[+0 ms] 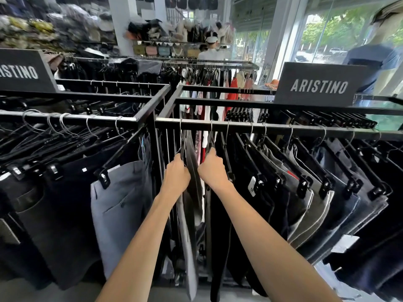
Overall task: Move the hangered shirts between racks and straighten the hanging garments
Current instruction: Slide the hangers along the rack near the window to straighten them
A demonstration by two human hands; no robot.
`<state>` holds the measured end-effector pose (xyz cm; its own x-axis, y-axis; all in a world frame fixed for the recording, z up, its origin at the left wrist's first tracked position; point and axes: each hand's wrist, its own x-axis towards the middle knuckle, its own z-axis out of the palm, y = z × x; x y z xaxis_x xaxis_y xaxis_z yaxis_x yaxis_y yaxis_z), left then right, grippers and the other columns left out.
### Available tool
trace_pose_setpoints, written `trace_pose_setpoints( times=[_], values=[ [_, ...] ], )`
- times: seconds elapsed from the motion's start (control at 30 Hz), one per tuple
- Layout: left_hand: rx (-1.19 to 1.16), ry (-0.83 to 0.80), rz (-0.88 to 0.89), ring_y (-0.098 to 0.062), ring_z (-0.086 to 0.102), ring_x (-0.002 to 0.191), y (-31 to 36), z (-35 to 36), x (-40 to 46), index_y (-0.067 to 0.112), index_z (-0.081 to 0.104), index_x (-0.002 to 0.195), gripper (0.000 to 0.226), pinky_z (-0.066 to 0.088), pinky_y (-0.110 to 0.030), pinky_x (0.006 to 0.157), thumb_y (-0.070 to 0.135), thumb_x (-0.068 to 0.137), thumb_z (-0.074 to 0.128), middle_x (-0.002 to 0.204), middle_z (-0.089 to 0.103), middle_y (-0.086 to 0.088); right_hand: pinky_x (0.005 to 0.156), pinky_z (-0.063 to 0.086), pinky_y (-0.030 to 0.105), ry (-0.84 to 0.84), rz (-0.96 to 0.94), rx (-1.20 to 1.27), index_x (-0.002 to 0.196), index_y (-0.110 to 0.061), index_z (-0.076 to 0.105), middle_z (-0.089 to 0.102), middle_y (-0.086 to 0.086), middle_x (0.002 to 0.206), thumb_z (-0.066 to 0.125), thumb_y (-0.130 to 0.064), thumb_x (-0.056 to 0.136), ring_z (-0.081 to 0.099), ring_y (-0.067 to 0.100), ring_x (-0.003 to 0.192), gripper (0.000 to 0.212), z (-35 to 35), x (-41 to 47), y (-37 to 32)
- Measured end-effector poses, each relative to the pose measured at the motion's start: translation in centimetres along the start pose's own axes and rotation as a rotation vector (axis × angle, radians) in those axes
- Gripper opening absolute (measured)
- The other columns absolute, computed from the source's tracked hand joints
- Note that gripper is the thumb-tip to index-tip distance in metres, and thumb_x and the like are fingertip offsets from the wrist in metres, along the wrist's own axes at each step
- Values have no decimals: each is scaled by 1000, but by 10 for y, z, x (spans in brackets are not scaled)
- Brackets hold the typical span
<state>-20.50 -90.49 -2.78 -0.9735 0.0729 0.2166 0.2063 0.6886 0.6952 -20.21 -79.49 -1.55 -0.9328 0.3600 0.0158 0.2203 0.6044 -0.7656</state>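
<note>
Both arms reaching forward. Left hand [177, 173] gripping a grey hangered garment [192, 171]; right hand [212, 168] gripping a black hangered garment [218, 214], both hanging from the black metal rail [283, 127] above the fingers. Dark trousers [305, 192] crowding right.

We see everything through a single wide-angle view worn on the head, looking forward and down along both forearms. We stand close against the near rail [272, 126] of the black racks, its bar crossing the frame at mid-height. Beyond it, our view reaches across further racks to the shop's back shelves and the glass front on the right. Straight lines bow towards the edges.
</note>
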Motion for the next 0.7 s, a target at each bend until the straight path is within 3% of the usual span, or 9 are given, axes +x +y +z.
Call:
trace_pose_setpoints(
  times=[0.1,0.2,0.3,0.37,0.43,0.47,0.53,0.6,0.7],
  values=[
    [71,-9,9,-37,57,98,2,-1,1,0,45,128,30,33,-33,72,1,98,39,116,60,-19,98,51,54,-5,-37,-75,144,2,29,51,26,134,59,-7,90,57,45,117,61,1,1,-5],
    [122,2,15,-33,53,89,0,-1,2,-1,47,117,22,32,-34,70,-2,96,40,112,60,-19,97,52,50,-35,-48,-104,151,2,18,47,28,138,62,-2,91,56,44,119,75,5,1,-4],
    [129,42,38,-27,47,78,-5,-4,0,2,46,106,15,33,-34,67,-6,94,42,103,60,-18,88,54,42,-12,-117,-152,144,2,30,53,27,130,60,4,92,60,40,113,61,8,1,-5],
    [121,70,60,-35,55,83,-13,-5,-1,9,42,97,15,33,-35,68,-6,94,41,97,59,-15,80,51,39,18,-149,-145,137,1,38,58,24,121,55,7,91,62,38,108,50,10,2,-6],
    [119,56,74,-41,59,94,-17,-7,-2,9,44,105,14,35,-38,69,-2,96,40,103,61,-16,82,54,44,19,-168,-131,137,-1,39,61,22,118,54,6,90,63,40,105,49,16,0,-8],
    [131,36,81,-44,58,101,-18,-9,-2,7,45,118,21,39,-41,73,2,98,41,112,61,-18,85,55,48,16,-182,-138,137,-4,39,60,20,120,55,2,91,63,40,106,49,20,-1,-9],
    [304,13,133,-43,45,130,-21,-11,3,6,30,146,49,41,-48,99,12,100,44,142,47,-21,96,50,56,53,-225,-254,141,-8,38,54,17,134,58,-11,95,56,44,119,51,27,-2,-8],
    [552,57,256,-34,15,151,-26,-11,10,2,16,154,64,18,-47,122,21,100,45,161,20,-19,107,40,63,65,-249,-440,149,-10,32,38,17,152,56,-18,96,40,49,136,58,28,-2,-6],
    [630,30,339,-27,3,153,-38,-7,18,0,11,155,68,9,-42,125,24,101,45,165,7,-16,112,36,62,-39,-260,-517,159,-11,14,17,17,165,59,-17,95,25,52,145,78,30,-1,5]
  ],
)
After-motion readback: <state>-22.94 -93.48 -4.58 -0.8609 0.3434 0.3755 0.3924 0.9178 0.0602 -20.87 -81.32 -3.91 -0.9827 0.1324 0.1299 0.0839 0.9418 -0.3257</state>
